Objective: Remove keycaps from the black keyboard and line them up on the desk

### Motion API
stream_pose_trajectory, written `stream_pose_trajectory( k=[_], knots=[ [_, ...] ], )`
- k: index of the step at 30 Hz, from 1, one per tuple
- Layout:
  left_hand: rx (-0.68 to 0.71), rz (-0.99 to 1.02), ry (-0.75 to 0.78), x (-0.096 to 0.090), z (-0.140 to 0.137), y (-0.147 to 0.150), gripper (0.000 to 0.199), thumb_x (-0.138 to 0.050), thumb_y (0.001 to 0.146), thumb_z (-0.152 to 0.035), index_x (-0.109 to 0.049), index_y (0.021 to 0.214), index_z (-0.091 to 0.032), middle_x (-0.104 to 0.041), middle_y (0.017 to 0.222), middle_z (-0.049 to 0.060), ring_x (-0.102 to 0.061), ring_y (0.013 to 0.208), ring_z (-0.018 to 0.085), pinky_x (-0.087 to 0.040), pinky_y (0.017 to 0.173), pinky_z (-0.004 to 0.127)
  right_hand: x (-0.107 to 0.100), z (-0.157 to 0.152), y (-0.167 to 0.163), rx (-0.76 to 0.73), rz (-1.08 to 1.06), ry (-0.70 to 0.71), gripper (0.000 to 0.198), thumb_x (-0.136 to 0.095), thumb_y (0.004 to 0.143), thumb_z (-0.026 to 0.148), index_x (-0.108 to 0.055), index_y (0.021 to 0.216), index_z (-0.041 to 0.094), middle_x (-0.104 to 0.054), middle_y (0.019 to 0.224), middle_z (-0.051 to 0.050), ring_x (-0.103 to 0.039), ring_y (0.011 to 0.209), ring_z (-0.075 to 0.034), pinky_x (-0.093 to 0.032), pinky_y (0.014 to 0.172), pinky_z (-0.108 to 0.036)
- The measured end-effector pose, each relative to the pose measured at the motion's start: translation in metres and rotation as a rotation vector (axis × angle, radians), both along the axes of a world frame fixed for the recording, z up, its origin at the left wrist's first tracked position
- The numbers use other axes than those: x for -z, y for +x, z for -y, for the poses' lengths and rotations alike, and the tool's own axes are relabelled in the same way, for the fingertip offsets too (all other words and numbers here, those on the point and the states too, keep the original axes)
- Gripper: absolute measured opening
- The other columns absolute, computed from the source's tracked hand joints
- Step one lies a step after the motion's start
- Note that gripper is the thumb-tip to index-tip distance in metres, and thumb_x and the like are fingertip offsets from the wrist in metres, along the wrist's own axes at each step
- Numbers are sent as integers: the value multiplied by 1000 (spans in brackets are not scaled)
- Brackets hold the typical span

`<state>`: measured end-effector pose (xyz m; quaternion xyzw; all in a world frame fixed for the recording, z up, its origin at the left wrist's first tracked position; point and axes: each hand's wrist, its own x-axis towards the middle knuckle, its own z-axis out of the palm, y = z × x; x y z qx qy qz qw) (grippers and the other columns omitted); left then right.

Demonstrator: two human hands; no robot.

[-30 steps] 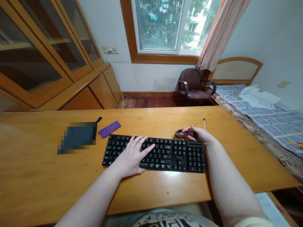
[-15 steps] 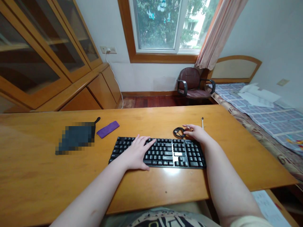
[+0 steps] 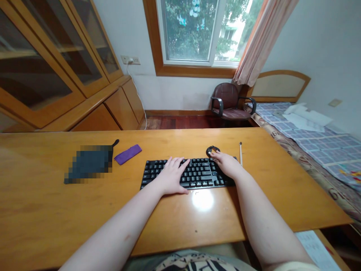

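Observation:
A black full-size keyboard lies flat on the wooden desk, its keys facing up. My left hand rests over its left-middle part, fingers spread and thumb at the near edge. Over the right end, my right hand lies palm down with fingers stretched toward the far edge, hiding part of the number keys. Just beyond those fingertips is a coiled black cable; whether they touch it I cannot tell.
Left on the desk are a purple pouch and a blurred-out dark object with a loop. A thin, light-coloured stick-like tool lies right of the keyboard. Beyond stand an office chair and a bed.
My right hand has come from beside the coiled cable onto the keyboard's right end. The keyboard has shifted away from me, toward the cable, and my left hand has moved with it.

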<state>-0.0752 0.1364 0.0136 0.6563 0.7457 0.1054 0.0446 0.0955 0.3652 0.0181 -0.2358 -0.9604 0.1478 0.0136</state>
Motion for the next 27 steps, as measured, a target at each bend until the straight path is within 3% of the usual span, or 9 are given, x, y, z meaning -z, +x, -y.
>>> stream_pose_trajectory(
  k=[5, 9, 14, 18, 27],
  knots=[
    [-22, -8, 2, 1, -6, 10, 117, -66, 47, -70, -22, 142, -18, -31, 142, 17, -25, 131, 35, -9, 109, 52, -3, -3, -5, 46, 67, 35, 38, -37, 91, 40, -64, 112, 24, -53, 131, -5, -40, 128, -25, -31, 103, -45],
    [-54, -28, -5, 1, -6, 19, 114, -65, 50, -70, -23, 142, -19, -29, 143, 18, -25, 131, 37, -9, 109, 53, -6, -4, -8, 60, 82, 50, 39, -34, 92, 42, -67, 105, 26, -58, 125, -4, -49, 119, -23, -36, 99, -38],
    [-65, -25, 7, 1, -5, 23, 112, -64, 51, -70, -21, 143, -21, -28, 145, 16, -24, 131, 36, -10, 109, 52, -5, -3, -7, 19, 72, 123, 37, -36, 92, 41, -64, 112, 26, -54, 130, -3, -45, 123, -23, -36, 99, -36],
    [-68, -16, 3, 1, -4, 22, 112, -65, 51, -69, -22, 143, -21, -26, 146, 16, -23, 132, 36, -10, 109, 52, -5, 0, -9, 72, 85, 131, 41, -36, 91, 43, -62, 116, 23, -54, 129, -7, -42, 125, -27, -36, 99, -39],
    [-58, 7, 11, -1, -2, 24, 108, -64, 54, -68, -23, 142, -22, -22, 148, 16, -19, 134, 37, -9, 109, 54, 0, -1, -13, 137, 44, 123, 42, -38, 91, 44, -65, 111, 21, -60, 122, -8, -45, 123, -26, -35, 101, -38]
  ],
)
